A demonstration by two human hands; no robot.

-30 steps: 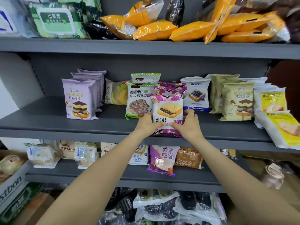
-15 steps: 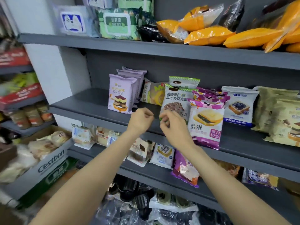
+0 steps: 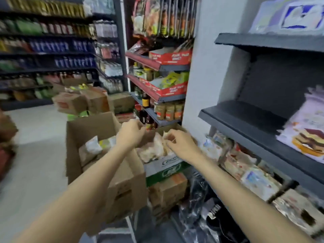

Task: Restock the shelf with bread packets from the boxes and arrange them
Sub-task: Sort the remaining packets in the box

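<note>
**Reach to box for next packets**

Step in hand, as I judge it: fetching fresh stock. Both arms stretch forward and down toward the open boxes left of the shelf (image 3: 245, 118).

Left hand (image 3: 130, 133): over the near brown box (image 3: 91, 127), fingers curled loosely. Frame is motion-blurred; cannot tell whether they hold anything.

Right hand (image 3: 180, 143): over the white box (image 3: 164, 163), fingers bent down at the pale bread packets (image 3: 152, 149) heaped in it. They look to be touching or pinching a packet edge, but contact is not clear.

More packets lie in the brown box (image 3: 93, 146). One lilac packet (image 3: 308, 127) stands on the shelf at the right, with bare shelf to its left.

Next move calls for: a firm grip on a packet wrapper, a lift clear of the box wall, then a turn right to the shelf.
</note>
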